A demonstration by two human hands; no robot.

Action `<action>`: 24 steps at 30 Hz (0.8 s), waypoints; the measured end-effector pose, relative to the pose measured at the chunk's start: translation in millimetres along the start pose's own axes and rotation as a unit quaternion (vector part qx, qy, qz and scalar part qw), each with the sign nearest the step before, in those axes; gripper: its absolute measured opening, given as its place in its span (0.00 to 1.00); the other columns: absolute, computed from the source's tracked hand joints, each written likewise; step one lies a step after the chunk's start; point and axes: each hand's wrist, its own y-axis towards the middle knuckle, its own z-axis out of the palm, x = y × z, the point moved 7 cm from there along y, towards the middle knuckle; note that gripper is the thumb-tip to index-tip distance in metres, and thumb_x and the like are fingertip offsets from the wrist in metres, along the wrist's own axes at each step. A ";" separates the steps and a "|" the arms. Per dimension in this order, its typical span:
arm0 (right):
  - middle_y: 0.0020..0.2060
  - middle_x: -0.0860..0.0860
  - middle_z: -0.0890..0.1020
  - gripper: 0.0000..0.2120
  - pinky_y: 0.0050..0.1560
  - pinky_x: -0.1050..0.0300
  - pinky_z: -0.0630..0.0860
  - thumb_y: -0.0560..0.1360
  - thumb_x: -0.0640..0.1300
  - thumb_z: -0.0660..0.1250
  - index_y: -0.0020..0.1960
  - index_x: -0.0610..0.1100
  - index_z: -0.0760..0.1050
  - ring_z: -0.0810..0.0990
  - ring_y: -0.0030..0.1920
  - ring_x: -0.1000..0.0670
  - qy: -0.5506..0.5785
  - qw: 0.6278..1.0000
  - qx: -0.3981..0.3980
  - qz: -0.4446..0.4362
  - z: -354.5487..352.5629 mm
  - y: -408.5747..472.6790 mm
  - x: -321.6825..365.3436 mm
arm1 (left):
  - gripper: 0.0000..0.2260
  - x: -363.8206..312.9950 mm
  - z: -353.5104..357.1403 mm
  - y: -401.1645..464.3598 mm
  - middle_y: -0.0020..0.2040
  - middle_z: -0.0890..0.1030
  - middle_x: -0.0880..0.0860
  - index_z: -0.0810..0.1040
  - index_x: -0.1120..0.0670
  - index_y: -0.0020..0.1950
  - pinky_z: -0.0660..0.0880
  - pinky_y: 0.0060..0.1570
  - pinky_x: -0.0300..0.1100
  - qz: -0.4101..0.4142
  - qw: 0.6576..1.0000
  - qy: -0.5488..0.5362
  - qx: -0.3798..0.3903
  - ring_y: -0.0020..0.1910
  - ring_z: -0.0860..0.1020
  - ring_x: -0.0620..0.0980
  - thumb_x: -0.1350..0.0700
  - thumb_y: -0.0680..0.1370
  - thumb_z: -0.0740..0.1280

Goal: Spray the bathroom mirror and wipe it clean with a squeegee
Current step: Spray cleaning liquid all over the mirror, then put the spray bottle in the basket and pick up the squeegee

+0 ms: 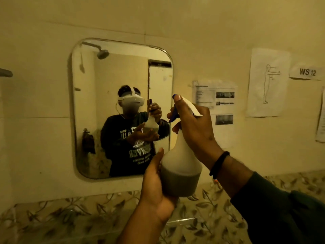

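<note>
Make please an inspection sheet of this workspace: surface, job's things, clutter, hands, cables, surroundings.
Surface: mirror on the wall, rounded corners, reflecting the person.
Job's things: spray bottle, partly filled with dark liquid, nozzle toward the mirror; squeegee: nothing seen.
Clutter: nothing seen.
Hands: left hand cups the bottle's base; right hand grips the neck and trigger.
Cables: nothing seen.
Surroundings: paper sheets and a "WS 12" label taped on the wall; leaf-pattern tiles below.

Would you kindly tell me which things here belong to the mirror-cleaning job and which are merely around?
Job: spray bottle, held by left hand and right hand; mirror.
Around: taped papers, WS 12 label, leaf-patterned tiles. No squeegee in view.
</note>
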 end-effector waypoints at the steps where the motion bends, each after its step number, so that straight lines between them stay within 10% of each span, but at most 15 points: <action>1: 0.36 0.45 0.84 0.19 0.34 0.44 0.81 0.79 0.58 0.62 0.40 0.48 0.82 0.82 0.35 0.43 0.000 1.000 0.002 0.007 -17.1 -0.6 -3.1 | 0.16 13.3 10.1 0.5 0.47 0.85 0.59 0.83 0.52 0.53 0.79 0.46 0.52 0.002 1.000 0.009 0.001 0.44 0.83 0.60 0.43 0.76 0.64; 6: 0.40 0.46 0.84 0.19 0.32 0.61 0.78 0.79 0.57 0.62 0.51 0.42 0.81 0.81 0.31 0.49 0.008 0.999 0.009 0.041 -117.1 -7.7 -22.8 | 0.16 99.8 66.5 3.9 0.45 0.85 0.62 0.85 0.53 0.46 0.77 0.51 0.55 -0.013 1.000 0.023 -0.012 0.46 0.82 0.63 0.43 0.74 0.65; 12: 0.45 0.50 0.82 0.08 0.31 0.67 0.76 0.77 0.50 0.67 0.48 0.62 0.70 0.82 0.33 0.54 0.009 0.997 0.072 0.012 -235.0 -18.7 -36.5 | 0.16 198.9 139.0 18.2 0.46 0.85 0.60 0.85 0.53 0.48 0.79 0.47 0.52 -0.040 0.998 0.026 -0.034 0.44 0.82 0.61 0.43 0.74 0.66; 24: 0.48 0.49 0.80 0.12 0.30 0.63 0.78 0.78 0.42 0.67 0.59 0.51 0.71 0.80 0.28 0.51 0.038 0.996 0.051 0.070 -326.3 -41.2 -84.2 | 0.14 285.1 160.5 29.7 0.46 0.84 0.58 0.83 0.51 0.51 0.73 0.60 0.60 -0.037 0.992 0.089 -0.085 0.47 0.81 0.60 0.43 0.76 0.65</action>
